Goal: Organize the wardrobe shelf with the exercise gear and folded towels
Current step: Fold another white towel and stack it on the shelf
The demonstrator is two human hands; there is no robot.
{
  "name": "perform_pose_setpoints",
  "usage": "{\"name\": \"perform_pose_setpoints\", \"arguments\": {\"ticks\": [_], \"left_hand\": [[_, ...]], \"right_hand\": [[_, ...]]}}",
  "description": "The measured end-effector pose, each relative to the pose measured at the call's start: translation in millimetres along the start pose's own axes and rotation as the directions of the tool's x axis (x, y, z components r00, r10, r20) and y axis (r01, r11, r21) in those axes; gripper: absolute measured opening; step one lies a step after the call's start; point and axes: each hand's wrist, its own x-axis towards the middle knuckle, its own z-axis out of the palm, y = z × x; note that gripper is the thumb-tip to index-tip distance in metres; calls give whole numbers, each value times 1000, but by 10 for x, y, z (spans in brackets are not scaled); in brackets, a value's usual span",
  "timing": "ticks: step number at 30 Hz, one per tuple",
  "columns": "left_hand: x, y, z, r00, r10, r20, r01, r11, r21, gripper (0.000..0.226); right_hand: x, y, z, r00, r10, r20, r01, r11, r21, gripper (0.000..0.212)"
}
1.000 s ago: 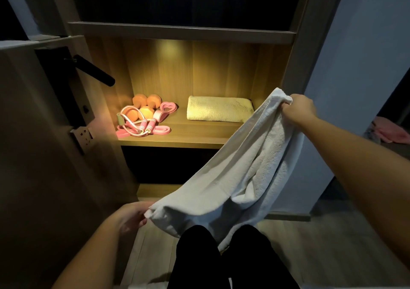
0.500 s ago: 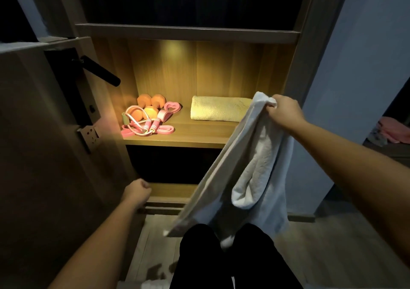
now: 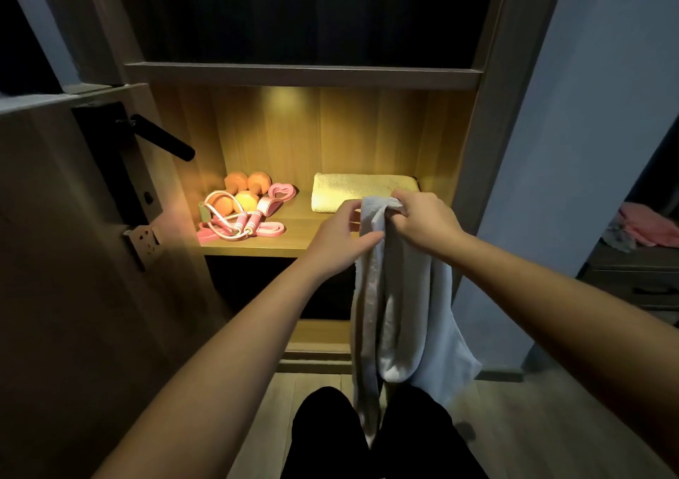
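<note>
Two hands before the lit shelf [image 3: 257, 249]: left hand [image 3: 341, 236] pinches and right hand [image 3: 422, 225] grips the bunched top of the white towel [image 3: 398, 313], its long axis vertical, tail pointing floorward. Half a second earlier it slanted, right hand alone holding.

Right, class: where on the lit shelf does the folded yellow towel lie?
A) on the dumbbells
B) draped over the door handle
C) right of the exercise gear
C: the folded yellow towel lies flat at the right of the shelf, apart from the exercise gear on the left.
</note>
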Motion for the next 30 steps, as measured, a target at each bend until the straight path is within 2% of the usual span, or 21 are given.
{"name": "perform_pose_setpoints", "arguments": {"ticks": [2,5,6,11,14,18,22,24,30], "left_hand": [[24,77,67,999,32,-32,-31,998,47,34],[84,79,75,975,129,-178,-105,985,137,6],[103,61,60,965,159,-209,-130,981,146,5],[138,65,-25,923,283,-259,-218,943,253,13],[140,141,-85,903,326,-282,-234,920,314,34],[182,129,-167,875,457,-158,-344,818,461,16],[262,162,-272,885,466,0,-396,751,528,17],[274,202,-321,863,496,93,-452,679,579,14],[349,340,-482,922,308,236,-385,655,650,12]], "right_hand": [[7,3,-27,1000,8,-9,-8,999,37,12],[12,24,-37,1000,6,-12,-5,997,74,14],[12,24,-41,1000,0,-13,1,996,90,15],[50,-11,-76,999,-31,-13,33,988,150,18],[89,-37,-109,999,-40,-20,42,988,150,18],[106,-30,-130,1000,-27,-10,29,988,152,19],[95,-25,-110,999,-32,18,30,993,115,20],[93,-46,-111,998,-48,50,44,996,82,19],[61,-80,-103,989,-82,126,80,997,19,12]]}}
